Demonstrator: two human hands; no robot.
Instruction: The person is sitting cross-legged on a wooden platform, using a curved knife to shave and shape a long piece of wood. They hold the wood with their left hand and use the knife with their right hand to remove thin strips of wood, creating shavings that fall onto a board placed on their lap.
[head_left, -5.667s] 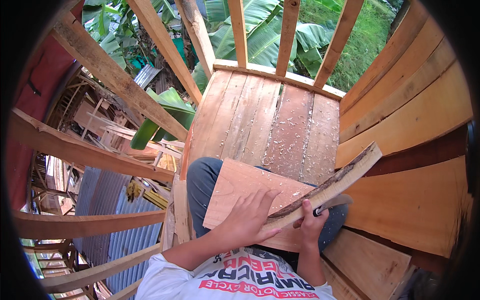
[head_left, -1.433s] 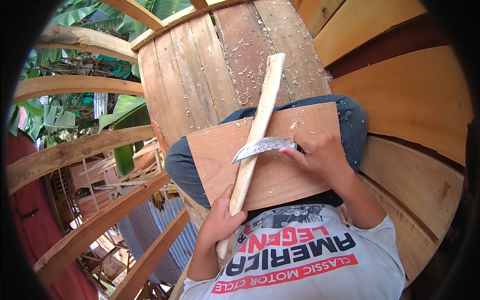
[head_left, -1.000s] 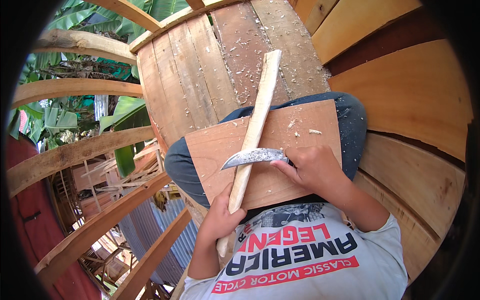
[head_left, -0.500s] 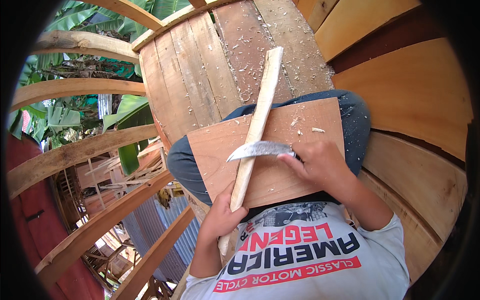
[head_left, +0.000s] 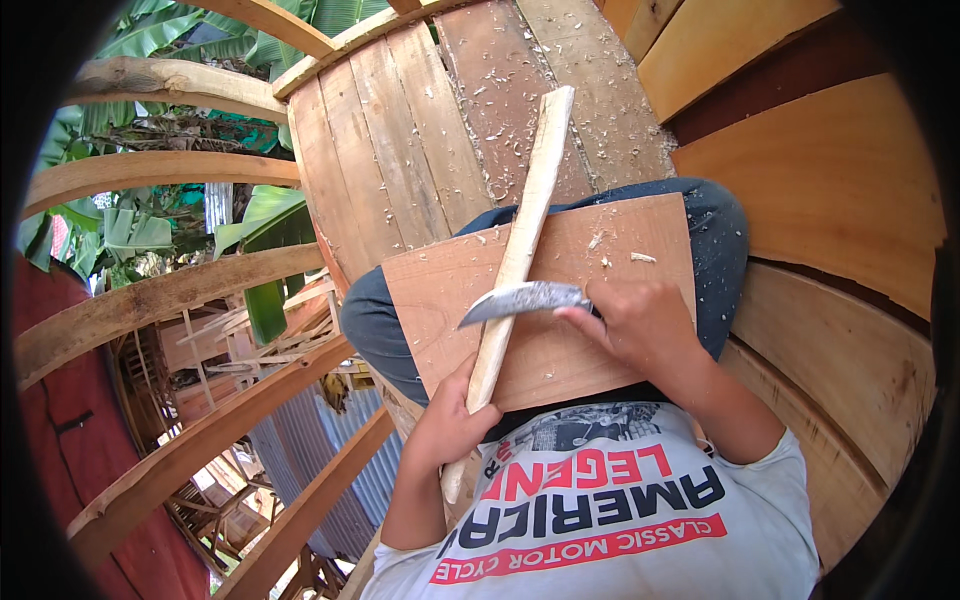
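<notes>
We see a long pale stick (head_left: 537,195) lying aslant over a flat board (head_left: 600,350), which rests across the seated person's trousers (head_left: 378,330). The stick's far end reaches past the board, over the floor planks (head_left: 412,150); its near end shows below the left hand (head_left: 452,420), beside the shirt (head_left: 610,545). The left hand is closed around the stick near that end, thumb on top. The right hand (head_left: 643,322) grips a knife (head_left: 525,298), its handle mostly hidden by the fingers, its curved blade crossing above the stick and pointing left; whether edge and wood touch, we cannot tell. As to progress, the upper face is pale and bare along its visible length, and shavings (head_left: 642,257) lie on the board and the floor planks, so we judge much paring done. The sides look wavy, which suggests smoothing is left; the underside is hidden from us.
</notes>
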